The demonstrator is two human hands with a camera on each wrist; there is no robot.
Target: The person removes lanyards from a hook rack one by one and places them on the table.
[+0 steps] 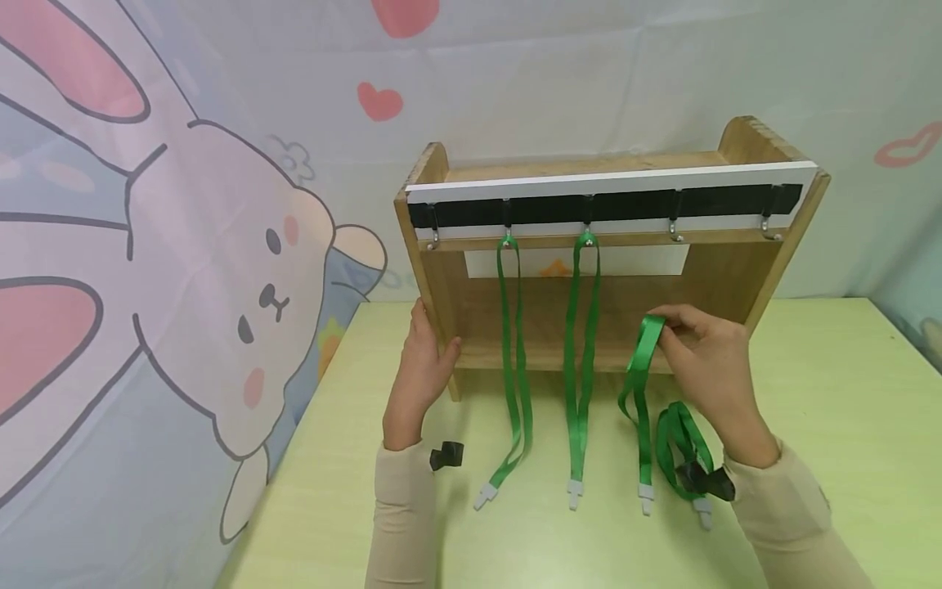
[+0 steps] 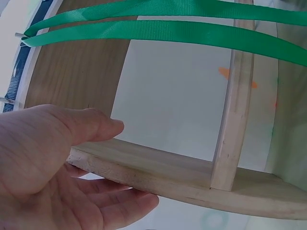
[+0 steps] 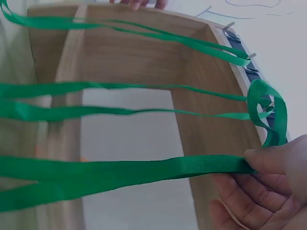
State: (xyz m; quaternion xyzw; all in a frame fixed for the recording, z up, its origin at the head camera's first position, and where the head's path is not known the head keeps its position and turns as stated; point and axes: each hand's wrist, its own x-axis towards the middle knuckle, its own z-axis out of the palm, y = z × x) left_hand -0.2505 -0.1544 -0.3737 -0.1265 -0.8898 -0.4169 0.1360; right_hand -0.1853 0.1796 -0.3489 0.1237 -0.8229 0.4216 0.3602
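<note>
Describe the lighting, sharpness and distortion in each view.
Head: bright, soft light on the pale green tabletop, faint shadow beside the beige left sleeve; left wrist: dimmer, the brown wooden rack bowed, likely by the lens; right wrist: also dim and bowed, yet the flat green ribbon lanyard in the right hand shows its ribbed weave.

Coiled lanyard [image 1: 681, 419] partly hidden by black object [image 1: 717, 484]

Left wall [image 1: 169, 474]: large cartoon rabbit [image 1: 199, 278] | Back wall [image 1: 574, 90]: pale, pink hearts [image 1: 379, 101] | Table [image 1: 846, 393]: light yellow-green

Green lanyard [image 1: 643, 353] in right grip [image 1: 705, 352]
</note>
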